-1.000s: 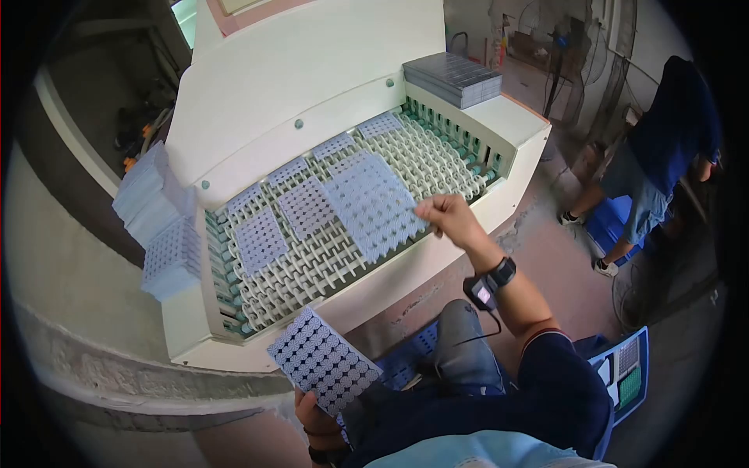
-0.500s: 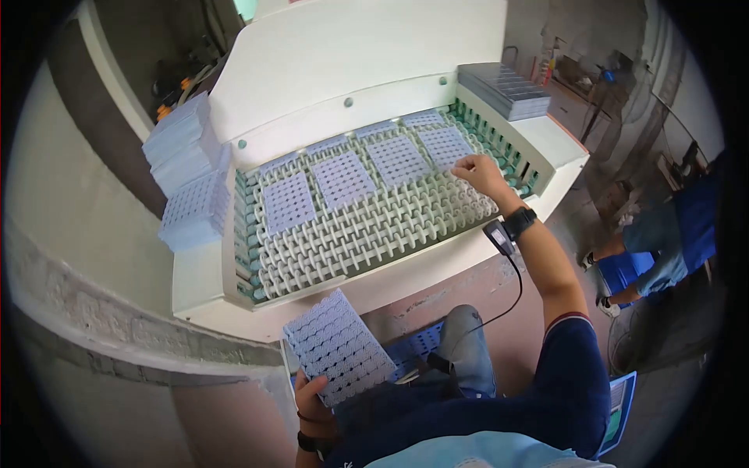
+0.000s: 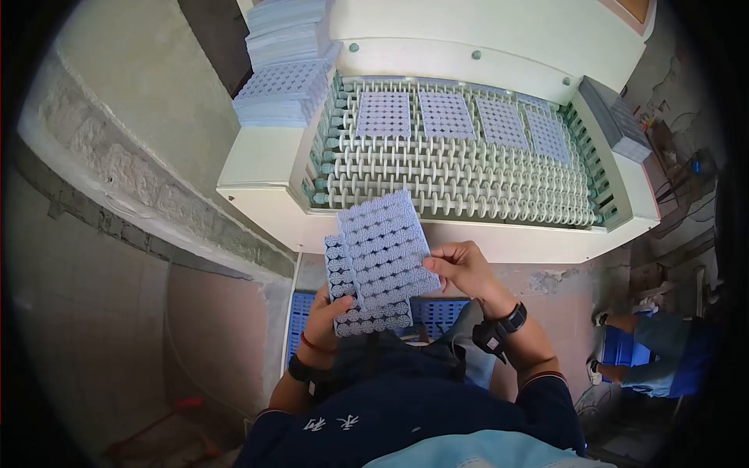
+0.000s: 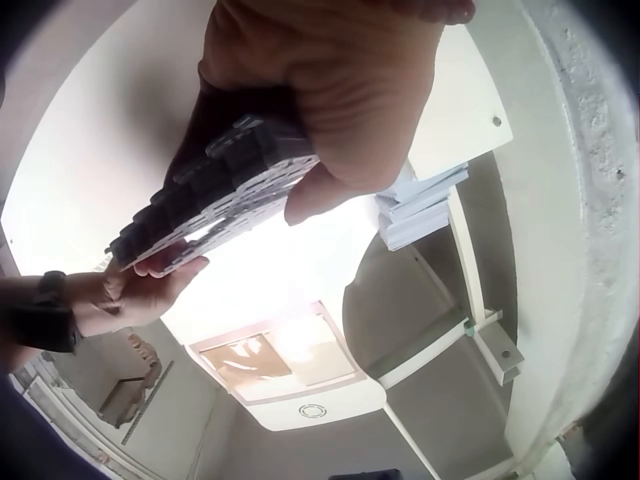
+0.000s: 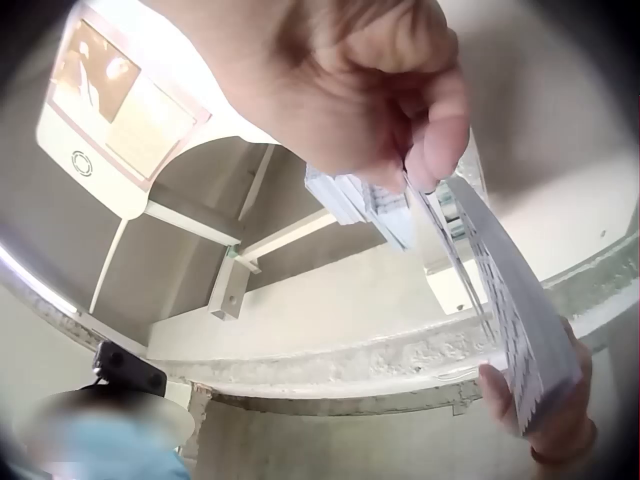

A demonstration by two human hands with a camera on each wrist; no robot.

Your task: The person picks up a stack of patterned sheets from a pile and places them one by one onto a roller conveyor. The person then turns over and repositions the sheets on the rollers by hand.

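Observation:
My left hand (image 3: 320, 324) grips a stack of pale circuit board panels (image 3: 376, 321), each patterned with rows of small discs and dark gaps. In the left wrist view its thumb lies along the face of the stack (image 4: 225, 200). The right hand (image 3: 463, 269) pinches the right edge of a single panel (image 3: 382, 248) between thumb and fingers. That panel sits askew over the stack, covering most of it. Seen from the right wrist, the thin panel (image 5: 445, 240) stands apart from the thicker stack (image 5: 525, 320), with a narrow gap between them.
Ahead is a white machine with a roller conveyor (image 3: 460, 183); several panels (image 3: 446, 115) lie in a row on its rollers. Piled panels (image 3: 273, 93) stand at its left, a grey stack (image 3: 616, 121) at its right. A blue crate (image 3: 441, 312) is below. Another person (image 3: 671, 351) is at right.
The right hand has come back from the conveyor to the held stack and now pinches a panel there. A panel it held earlier lies on the rollers. The head view has swung left.

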